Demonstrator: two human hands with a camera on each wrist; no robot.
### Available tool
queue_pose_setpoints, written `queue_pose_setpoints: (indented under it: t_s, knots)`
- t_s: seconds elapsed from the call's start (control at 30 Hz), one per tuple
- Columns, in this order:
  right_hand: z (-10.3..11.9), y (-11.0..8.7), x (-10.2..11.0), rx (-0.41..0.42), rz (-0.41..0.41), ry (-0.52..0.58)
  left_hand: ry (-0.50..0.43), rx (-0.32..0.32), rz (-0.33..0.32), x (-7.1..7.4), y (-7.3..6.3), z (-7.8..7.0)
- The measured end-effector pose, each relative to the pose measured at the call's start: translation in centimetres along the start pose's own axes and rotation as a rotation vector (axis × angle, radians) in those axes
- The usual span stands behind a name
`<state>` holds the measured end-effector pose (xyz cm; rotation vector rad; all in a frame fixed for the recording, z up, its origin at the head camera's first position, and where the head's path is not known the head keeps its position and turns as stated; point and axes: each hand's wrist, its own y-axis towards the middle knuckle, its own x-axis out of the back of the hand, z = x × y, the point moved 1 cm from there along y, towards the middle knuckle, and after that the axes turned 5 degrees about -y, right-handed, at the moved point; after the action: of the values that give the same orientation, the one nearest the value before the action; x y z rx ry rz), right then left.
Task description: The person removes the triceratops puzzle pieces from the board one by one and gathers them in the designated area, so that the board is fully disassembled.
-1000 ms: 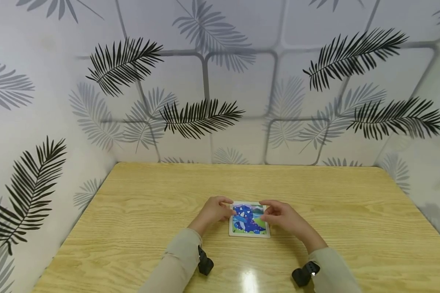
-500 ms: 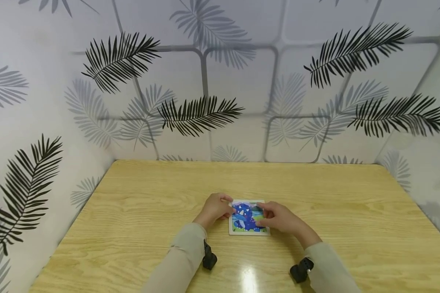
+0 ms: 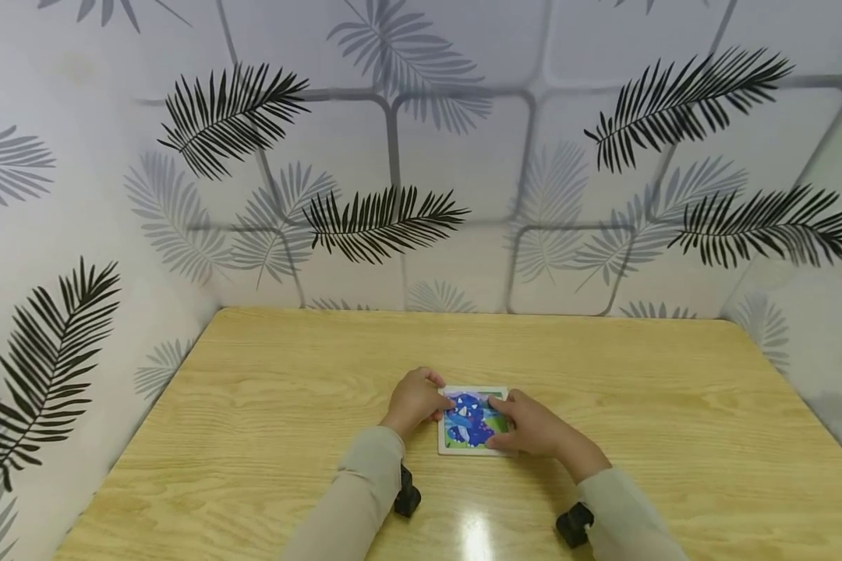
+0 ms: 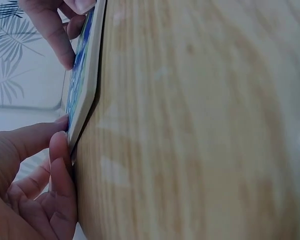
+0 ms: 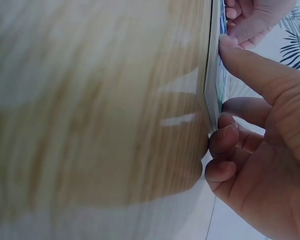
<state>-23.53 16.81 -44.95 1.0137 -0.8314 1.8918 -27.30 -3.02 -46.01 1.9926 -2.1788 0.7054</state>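
Note:
A small jigsaw puzzle [image 3: 474, 451] with a pale frame lies on the wooden table; its picture shows a blue horned dinosaur. At its left edge my left hand [image 3: 414, 399] pinches the frame, thumb on the picture and a fingertip against the frame's side, as the left wrist view shows. My right hand [image 3: 536, 427] holds the right side. Its thumb and forefinger rest spread on the picture, while its other fingers [image 5: 225, 142] curl at the frame's corner. This hand hides the right part of the picture.
The wooden table [image 3: 288, 366] reaches back to a wall [image 3: 456, 171] covered in leaf prints. Black wrist cameras sit at both cuffs, the left camera [image 3: 408, 492] and the right camera [image 3: 574, 525]. Light glares on the tabletop near the front.
My right hand has moved left and slightly toward me, from the puzzle's right edge onto its picture. The left hand stays at the left edge, its forearm shifted slightly right.

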Motion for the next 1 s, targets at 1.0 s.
queue_pose_setpoints:
  t_s: [1.0]
  knots:
    - [-0.03,-0.03,-0.25,-0.017,-0.026,0.026,0.007,-0.047,-0.024,-0.23,-0.34,0.25]
